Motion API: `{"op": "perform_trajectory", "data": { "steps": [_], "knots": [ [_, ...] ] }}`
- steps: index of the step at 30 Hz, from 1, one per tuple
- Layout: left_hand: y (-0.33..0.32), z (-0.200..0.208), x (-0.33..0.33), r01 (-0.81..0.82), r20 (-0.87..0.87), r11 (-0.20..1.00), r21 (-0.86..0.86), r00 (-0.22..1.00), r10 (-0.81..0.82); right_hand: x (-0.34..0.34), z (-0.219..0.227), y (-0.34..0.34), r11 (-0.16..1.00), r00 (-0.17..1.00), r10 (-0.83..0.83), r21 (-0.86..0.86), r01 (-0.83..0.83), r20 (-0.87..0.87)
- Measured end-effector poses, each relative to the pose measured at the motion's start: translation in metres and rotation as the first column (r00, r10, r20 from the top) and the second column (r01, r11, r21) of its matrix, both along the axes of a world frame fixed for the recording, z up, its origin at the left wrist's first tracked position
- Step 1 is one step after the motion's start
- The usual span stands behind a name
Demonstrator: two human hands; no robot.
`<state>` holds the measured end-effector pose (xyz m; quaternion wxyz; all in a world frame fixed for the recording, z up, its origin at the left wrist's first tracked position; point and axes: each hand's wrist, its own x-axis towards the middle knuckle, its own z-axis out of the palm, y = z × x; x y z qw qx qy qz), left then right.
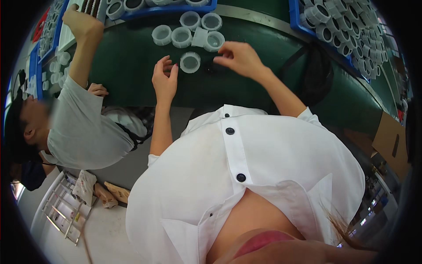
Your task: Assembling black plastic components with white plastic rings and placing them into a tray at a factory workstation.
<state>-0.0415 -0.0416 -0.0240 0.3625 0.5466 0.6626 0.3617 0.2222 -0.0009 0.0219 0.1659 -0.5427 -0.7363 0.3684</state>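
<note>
My left hand (pixel 165 80) is open, its fingers loosely bent and apart, just left of a round translucent white plastic cup (pixel 190 63) on the green tabletop. On the cup's other side is my right hand (pixel 241 58), palm down, with fingers partly curled and nothing visible between them. Close below its fingertips lies a small dark, shiny round piece (pixel 212 68), hard to make out against the green. Several similar cups (pixel 182 37) stand together beyond both hands. A flat whitish square piece (pixel 200 37) sits among them.
Blue trays of cups stand at the back (pixel 167 9) and far right (pixel 303 27). A black bag (pixel 317 72) lies to the right. At left, a co-worker's arm (pixel 82 53) reaches toward a white tray (pixel 68 37). A cardboard box (pixel 391 141) is at lower right.
</note>
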Motion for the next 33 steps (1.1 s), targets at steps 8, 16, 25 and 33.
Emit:
{"op": "perform_trajectory", "data": {
  "steps": [8, 16, 25, 33],
  "knots": [
    [-0.010, 0.003, 0.024, 0.205, -0.314, 0.970, 0.134, 0.937, -0.154, -0.017, -0.047, -0.031, 0.995, 0.954, -0.005, 0.095, -0.025, 0.301],
    [-0.012, 0.015, 0.078, 0.563, -0.558, 0.781, 0.269, 0.753, -0.350, -0.004, -0.049, -0.031, 0.985, 0.972, -0.168, -0.015, 0.173, 0.165],
    [-0.011, -0.013, 0.096, 0.581, -0.364, 0.757, 0.299, 0.803, -0.472, 0.009, -0.030, -0.038, 0.984, 0.987, -0.153, -0.084, 0.156, 0.041],
    [-0.018, -0.027, 0.103, 0.545, -0.114, 0.814, 0.200, 0.838, -0.533, 0.023, -0.042, -0.044, 0.980, 0.983, -0.166, -0.096, 0.173, 0.080]
  ]
}}
